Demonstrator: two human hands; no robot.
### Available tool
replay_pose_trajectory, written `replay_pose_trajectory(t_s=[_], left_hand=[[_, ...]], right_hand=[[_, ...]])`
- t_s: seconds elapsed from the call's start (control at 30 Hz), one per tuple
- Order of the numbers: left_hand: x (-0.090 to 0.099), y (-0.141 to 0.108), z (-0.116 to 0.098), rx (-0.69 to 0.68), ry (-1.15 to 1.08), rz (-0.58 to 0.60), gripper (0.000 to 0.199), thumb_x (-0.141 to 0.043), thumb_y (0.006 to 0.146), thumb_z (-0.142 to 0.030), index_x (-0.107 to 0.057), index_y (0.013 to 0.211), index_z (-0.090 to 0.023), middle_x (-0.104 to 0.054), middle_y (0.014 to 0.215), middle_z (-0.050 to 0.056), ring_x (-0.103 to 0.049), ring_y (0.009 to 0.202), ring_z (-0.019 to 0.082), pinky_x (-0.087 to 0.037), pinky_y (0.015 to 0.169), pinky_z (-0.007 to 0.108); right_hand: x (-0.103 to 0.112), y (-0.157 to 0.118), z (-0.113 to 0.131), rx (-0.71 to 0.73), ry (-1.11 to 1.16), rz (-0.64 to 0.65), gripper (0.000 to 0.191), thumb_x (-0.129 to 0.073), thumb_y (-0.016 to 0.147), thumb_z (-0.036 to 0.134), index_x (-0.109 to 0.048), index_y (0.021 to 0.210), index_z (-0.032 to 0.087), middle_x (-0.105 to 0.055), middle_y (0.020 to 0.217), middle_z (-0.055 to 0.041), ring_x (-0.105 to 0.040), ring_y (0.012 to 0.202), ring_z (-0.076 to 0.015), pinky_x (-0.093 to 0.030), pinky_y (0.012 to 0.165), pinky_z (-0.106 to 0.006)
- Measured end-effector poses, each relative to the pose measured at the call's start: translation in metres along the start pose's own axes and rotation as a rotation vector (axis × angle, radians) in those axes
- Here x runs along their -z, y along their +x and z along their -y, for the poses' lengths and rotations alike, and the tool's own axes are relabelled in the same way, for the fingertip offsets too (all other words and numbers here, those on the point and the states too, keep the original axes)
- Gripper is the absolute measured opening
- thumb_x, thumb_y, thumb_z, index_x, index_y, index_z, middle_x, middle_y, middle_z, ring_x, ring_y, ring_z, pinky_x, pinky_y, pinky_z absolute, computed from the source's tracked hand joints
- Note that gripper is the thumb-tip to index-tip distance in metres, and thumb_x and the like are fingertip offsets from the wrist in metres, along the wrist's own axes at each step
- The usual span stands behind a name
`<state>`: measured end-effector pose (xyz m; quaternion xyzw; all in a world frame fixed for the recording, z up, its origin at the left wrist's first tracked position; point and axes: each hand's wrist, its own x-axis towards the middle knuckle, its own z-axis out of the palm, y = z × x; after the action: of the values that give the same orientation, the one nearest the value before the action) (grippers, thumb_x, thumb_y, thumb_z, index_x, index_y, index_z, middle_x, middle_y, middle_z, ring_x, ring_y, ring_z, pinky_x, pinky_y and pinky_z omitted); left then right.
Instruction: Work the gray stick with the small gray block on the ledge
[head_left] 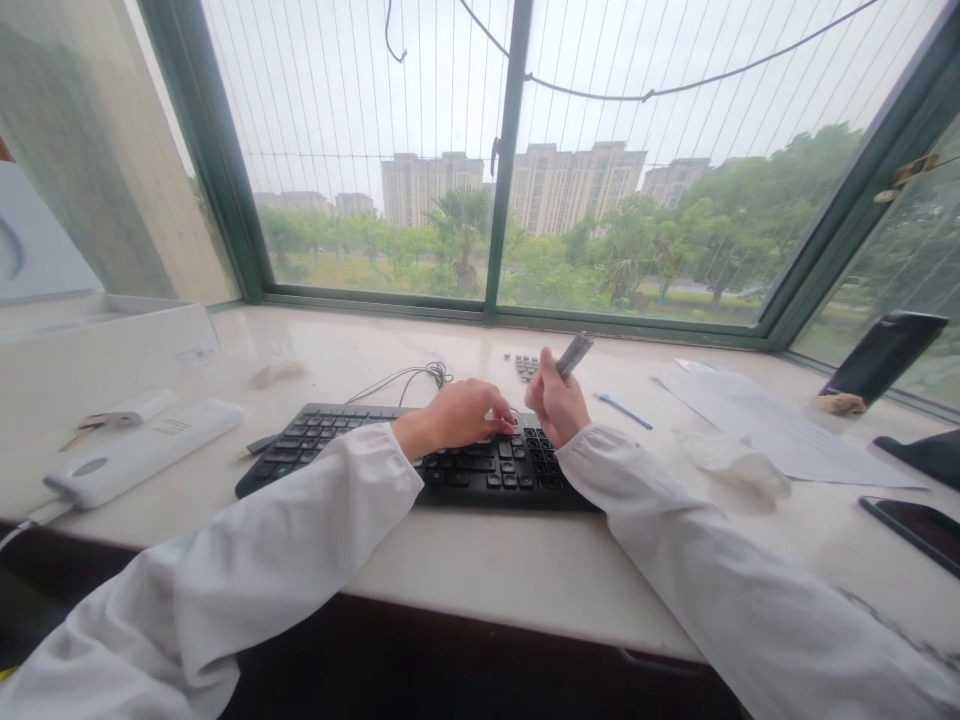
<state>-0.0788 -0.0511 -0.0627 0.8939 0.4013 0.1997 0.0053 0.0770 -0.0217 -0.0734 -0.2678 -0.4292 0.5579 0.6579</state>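
A black keyboard (457, 478) lies on the white sill with its cable (431, 372) coiled behind it. My left hand (461, 415) is over the upper middle of the keyboard. Its thumb and fingers are pinched together at the keys near the number pad; anything between them is too small to make out. My right hand (556, 408), just right of it over the number pad, is closed around a dark grey flat-ended tool (576, 354) that points up and away. Part of the number pad shows bare key sockets. Several loose keycaps (526, 368) sit behind the right hand.
On the right are a blue pen (624, 411), crumpled tissue (739, 470), paper sheets (780, 420), a propped phone (885, 355) and a flat phone (919, 530). On the left are a white power bank (154, 455), keys (105, 422) and a white box (112, 340). A window (491, 250) stands behind.
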Motion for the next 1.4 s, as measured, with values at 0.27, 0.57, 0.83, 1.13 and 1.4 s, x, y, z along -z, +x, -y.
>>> replay_pose_trajectory(t_s=[0.27, 0.57, 0.83, 1.13, 1.4], left_hand=[[-0.008, 0.002, 0.002, 0.011, -0.107, -0.007, 0.019, -0.062, 0.081, -0.035, -0.077, 0.085, -0.024, -0.072, 0.08, 0.004, -0.063, 0.072, 0.016, -0.042, 0.068, 0.024], [-0.004, 0.002, -0.002, 0.017, -0.177, -0.009, 0.02, -0.064, 0.079, -0.035, -0.076, 0.083, -0.02, -0.072, 0.081, 0.005, -0.063, 0.072, 0.017, -0.044, 0.072, 0.025], [-0.006, 0.003, 0.003, -0.013, -0.182, -0.005, 0.019, -0.064, 0.079, -0.034, -0.076, 0.084, -0.019, -0.072, 0.081, 0.005, -0.063, 0.072, 0.016, -0.043, 0.07, 0.024], [-0.006, 0.005, 0.006, 0.024, -0.286, 0.022, 0.023, -0.066, 0.077, -0.038, -0.076, 0.085, -0.018, -0.073, 0.081, 0.005, -0.063, 0.072, 0.016, -0.043, 0.071, 0.024], [-0.008, 0.006, 0.014, 0.111, -0.441, 0.076, 0.03, -0.068, 0.073, -0.043, -0.076, 0.088, -0.019, -0.073, 0.082, 0.004, -0.063, 0.077, 0.016, -0.043, 0.073, 0.024]], right_hand=[[-0.003, -0.007, -0.01, -0.02, -0.076, -0.025, 0.055, -0.069, 0.067, 0.06, -0.03, 0.057, 0.023, -0.024, 0.04, 0.011, -0.019, 0.034, -0.004, -0.015, 0.032, -0.022], [-0.003, -0.008, -0.013, 0.004, -0.204, -0.029, 0.051, -0.066, 0.068, 0.063, -0.039, 0.055, 0.021, -0.032, 0.038, 0.0089, -0.026, 0.034, -0.0053, -0.02, 0.032, -0.022], [-0.005, -0.011, -0.014, 0.013, -0.264, -0.043, 0.047, -0.065, 0.073, 0.056, -0.038, 0.054, 0.022, -0.037, 0.039, 0.0073, -0.029, 0.033, -0.0062, -0.023, 0.031, -0.023], [-0.01, -0.011, -0.015, -0.014, -0.146, -0.113, 0.045, -0.067, 0.073, 0.05, -0.036, 0.056, 0.022, -0.031, 0.039, 0.0095, -0.026, 0.033, -0.0052, -0.021, 0.031, -0.021], [-0.012, -0.011, -0.013, -0.09, 0.037, -0.177, 0.046, -0.065, 0.075, 0.04, -0.028, 0.053, 0.022, -0.02, 0.038, 0.0117, -0.016, 0.033, -0.0037, -0.015, 0.031, -0.021]])
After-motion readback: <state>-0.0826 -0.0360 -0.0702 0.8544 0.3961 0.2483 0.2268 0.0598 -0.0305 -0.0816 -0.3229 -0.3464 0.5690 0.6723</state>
